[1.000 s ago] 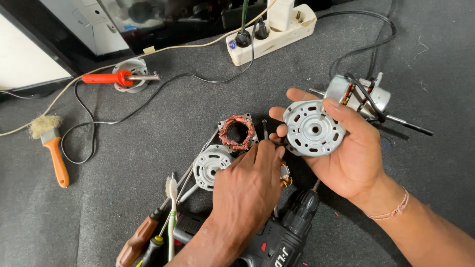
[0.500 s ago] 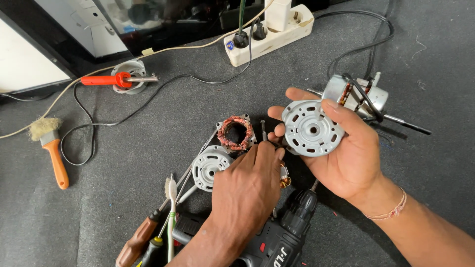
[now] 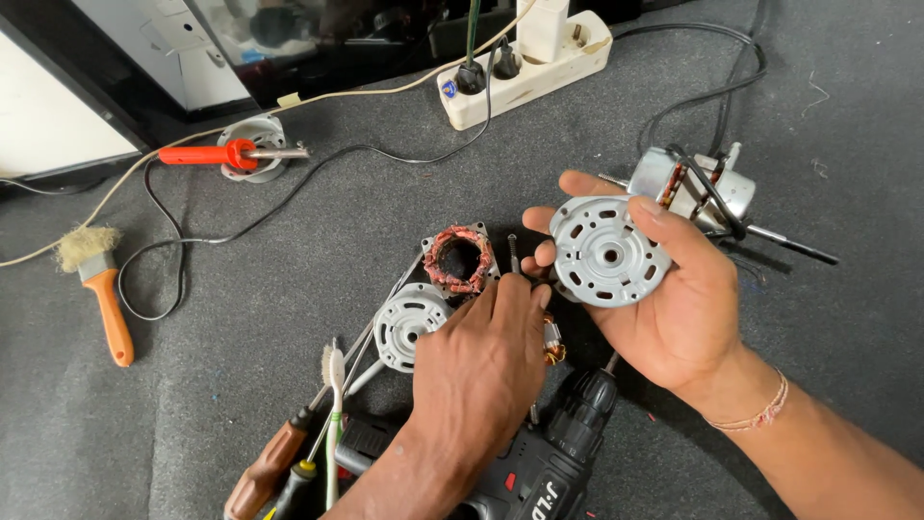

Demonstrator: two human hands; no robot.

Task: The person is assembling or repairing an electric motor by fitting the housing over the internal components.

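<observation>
So the right hand (image 3: pixel 674 308) is cupping a round grey motor cover (image 3: pixel 608 252) in its palm, thumb hooked over the top edge, held up just above the mat (image 3: pixel 289 289). The left hand (image 3: pixel 481 361) is knuckles-up over a small screw (image 3: pixel 513 252), fingers curled in, but I can't tell if it's actually pinching it. Just left of that hand sit a copper winding block (image 3: pixel 460 260) and a second grey cover (image 3: pixel 409 323). A cordless drill (image 3: pixel 549 462) lies under the wrists, and another motor (image 3: pixel 693 188) sits behind the right hand. Way off left are a brush (image 3: pixel 101 289) and a soldering iron (image 3: pixel 226 154).
</observation>
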